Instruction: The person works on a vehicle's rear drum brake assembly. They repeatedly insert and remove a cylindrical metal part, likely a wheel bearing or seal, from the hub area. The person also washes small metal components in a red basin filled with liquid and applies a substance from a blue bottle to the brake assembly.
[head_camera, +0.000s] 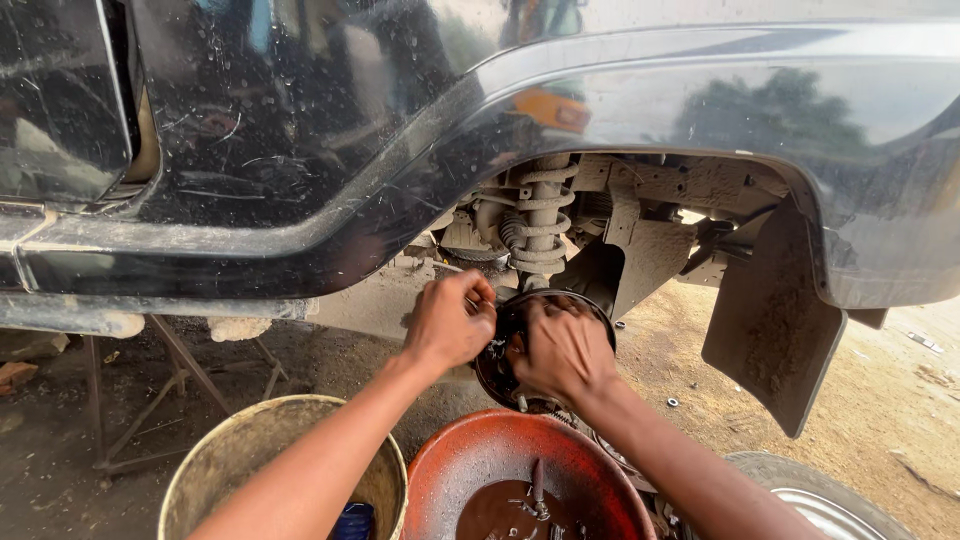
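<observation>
Hands (505, 335) press together on brake backing plate (512, 318), covering it.

Open-air car repair yard: jacked-up car (300, 120), dirt ground (880, 420).

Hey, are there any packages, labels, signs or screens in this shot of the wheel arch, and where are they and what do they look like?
None: no package, label, sign or screen shows.
Nearest things are open containers:
Round tan plastic bucket, bottom left, dirty rim, under the left forearm.
Round red metal basin, bottom centre, holding dark liquid and small parts.
Left hand and right hand are both on the dark round brake assembly under the black car body.
</observation>
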